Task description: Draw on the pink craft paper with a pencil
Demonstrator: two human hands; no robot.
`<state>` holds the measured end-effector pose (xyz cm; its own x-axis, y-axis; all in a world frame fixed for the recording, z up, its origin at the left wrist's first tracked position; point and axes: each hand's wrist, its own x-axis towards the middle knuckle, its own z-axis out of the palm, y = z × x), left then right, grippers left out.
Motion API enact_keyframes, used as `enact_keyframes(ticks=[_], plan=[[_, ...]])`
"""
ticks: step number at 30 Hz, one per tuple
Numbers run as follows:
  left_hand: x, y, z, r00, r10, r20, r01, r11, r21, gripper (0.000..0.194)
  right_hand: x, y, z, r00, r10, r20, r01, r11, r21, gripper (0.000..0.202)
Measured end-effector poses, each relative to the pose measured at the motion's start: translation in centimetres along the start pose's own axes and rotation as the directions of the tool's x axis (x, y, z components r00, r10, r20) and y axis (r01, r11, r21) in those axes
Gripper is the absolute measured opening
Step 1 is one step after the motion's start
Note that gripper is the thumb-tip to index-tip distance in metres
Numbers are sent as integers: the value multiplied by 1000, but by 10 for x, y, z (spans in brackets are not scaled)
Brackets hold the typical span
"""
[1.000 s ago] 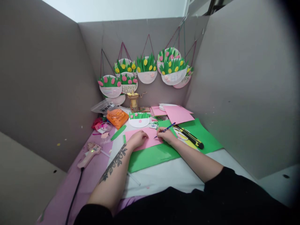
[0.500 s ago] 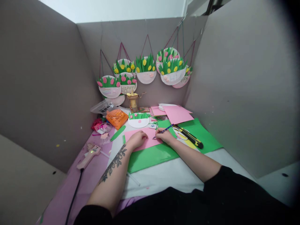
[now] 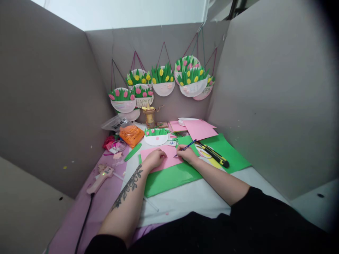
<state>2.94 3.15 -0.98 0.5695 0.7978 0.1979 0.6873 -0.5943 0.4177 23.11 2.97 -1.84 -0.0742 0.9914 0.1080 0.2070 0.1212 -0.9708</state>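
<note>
Two hands are at work in the head view, and both are at the same pink sheet! It lies near the middle of the desk (image 3: 190, 197), that pink sheet (image 3: 171, 162), on top of a green sheet (image 3: 172, 181) that sticks out toward the near edge. Over to the left hand (image 3: 156, 158): half open, fingers loosely curled, no object visible in its grasp, resting on the pink paper, presumably to stop it sliding. How hard it presses, nobody can tell from here.

Now the right hand (image 3: 186, 154), and this one is closed in a writing grip around a blue pencil (image 3: 190, 144)! Thumb and fingers sit low on the shaft, a hold that likely gives fine control. The tip points down at the sheet's right part; whether it touches is too small to tell.

Out to the flanks! A black-and-yellow cutter (image 3: 215, 156) lies toward the right edge, beyond the writing hand, probably parked within reach. The glue gun (image 3: 99, 180) sits by the left edge, apart from the paper, perhaps so its cord (image 3: 84, 222) runs clear. Toward the far edge, a decorated half-plate (image 3: 156, 140) faces the worker, maybe as a reference.
</note>
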Motion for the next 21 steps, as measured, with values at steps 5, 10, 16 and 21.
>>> enact_keyframes(ticks=[5, 10, 16, 21], plan=[[0, -2, 1, 1000, -3, 11, 3, 1000, 5, 27, -1, -2, 0, 1000, 4, 19, -5, 1000, 15, 3], [0, -1, 0, 1000, -2, 14, 2, 1000, 3, 27, 0, -1, 0, 1000, -3, -15, 3, 1000, -8, 2], [0, 0, -1, 1000, -2, 14, 2, 1000, 15, 27, 0, -2, 0, 1000, 12, -3, -12, 1000, 9, 3], [0, 1, -1, 1000, -2, 13, 1, 1000, 11, 27, 1, 1, -1, 999, -24, -48, 22, 999, -40, 2]])
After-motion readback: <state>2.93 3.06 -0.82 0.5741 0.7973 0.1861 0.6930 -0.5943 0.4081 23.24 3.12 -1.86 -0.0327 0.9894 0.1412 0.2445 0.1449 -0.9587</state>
